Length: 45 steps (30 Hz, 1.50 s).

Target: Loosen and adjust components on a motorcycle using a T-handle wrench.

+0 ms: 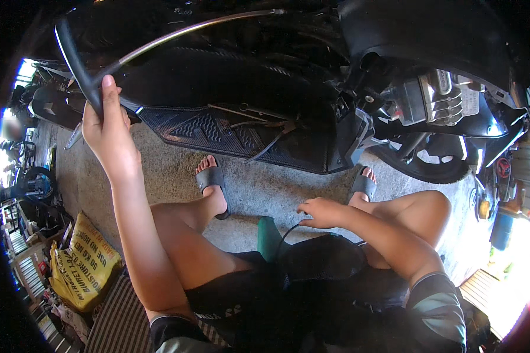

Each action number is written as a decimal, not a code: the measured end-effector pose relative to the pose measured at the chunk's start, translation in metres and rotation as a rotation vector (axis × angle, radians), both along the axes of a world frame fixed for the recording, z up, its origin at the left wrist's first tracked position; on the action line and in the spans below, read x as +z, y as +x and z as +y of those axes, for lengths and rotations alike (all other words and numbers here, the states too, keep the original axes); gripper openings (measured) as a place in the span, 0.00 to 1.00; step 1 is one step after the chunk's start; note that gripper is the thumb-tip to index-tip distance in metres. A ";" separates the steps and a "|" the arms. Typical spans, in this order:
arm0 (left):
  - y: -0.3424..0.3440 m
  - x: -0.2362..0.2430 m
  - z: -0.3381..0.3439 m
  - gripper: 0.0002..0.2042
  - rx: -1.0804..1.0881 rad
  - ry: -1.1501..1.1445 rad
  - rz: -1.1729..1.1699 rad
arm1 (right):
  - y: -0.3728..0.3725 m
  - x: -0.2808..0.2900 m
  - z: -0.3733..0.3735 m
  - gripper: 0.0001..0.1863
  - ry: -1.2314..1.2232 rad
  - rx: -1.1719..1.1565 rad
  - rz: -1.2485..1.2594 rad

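My left hand (pixel 109 132) is raised at the left, its fingers closed around one end of the black crossbar of a T-handle wrench (pixel 176 36). The wrench's long metal shaft stretches to the right over a black scooter (pixel 218 76). Low in front of me, my right hand (pixel 324 212) has its fingers curled in at the end of a thin black cord (pixel 287 233). A green object (pixel 267 238), its kind unclear, stands between my legs beside that cord. Pliers with spread handles (pixel 271 132) lie on the scooter's patterned footboard (pixel 188 130).
The scooter's side spans the space ahead, with a wheel (pixel 424 167) and exposed mechanical parts (pixel 436 100) at the right. My sandaled feet rest on the concrete floor (pixel 259 191). A yellow sack (pixel 85 262) and cluttered shelving (pixel 29 270) stand at the left.
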State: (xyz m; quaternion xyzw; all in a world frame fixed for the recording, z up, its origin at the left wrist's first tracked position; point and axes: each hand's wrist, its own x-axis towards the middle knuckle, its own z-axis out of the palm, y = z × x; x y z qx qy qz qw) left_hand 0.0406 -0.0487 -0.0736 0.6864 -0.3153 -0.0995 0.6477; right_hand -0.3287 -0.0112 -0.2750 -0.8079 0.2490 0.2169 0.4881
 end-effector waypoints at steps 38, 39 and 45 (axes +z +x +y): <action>0.044 0.022 0.026 0.18 -0.793 -0.422 0.575 | -0.004 0.016 0.002 0.23 -0.088 0.021 0.026; 0.040 0.023 0.025 0.18 -0.714 -0.420 0.616 | -0.003 0.014 0.001 0.24 -0.083 0.013 0.027; 0.017 0.025 0.015 0.20 -0.678 -0.420 0.652 | 0.000 0.009 -0.002 0.24 -0.054 0.037 0.032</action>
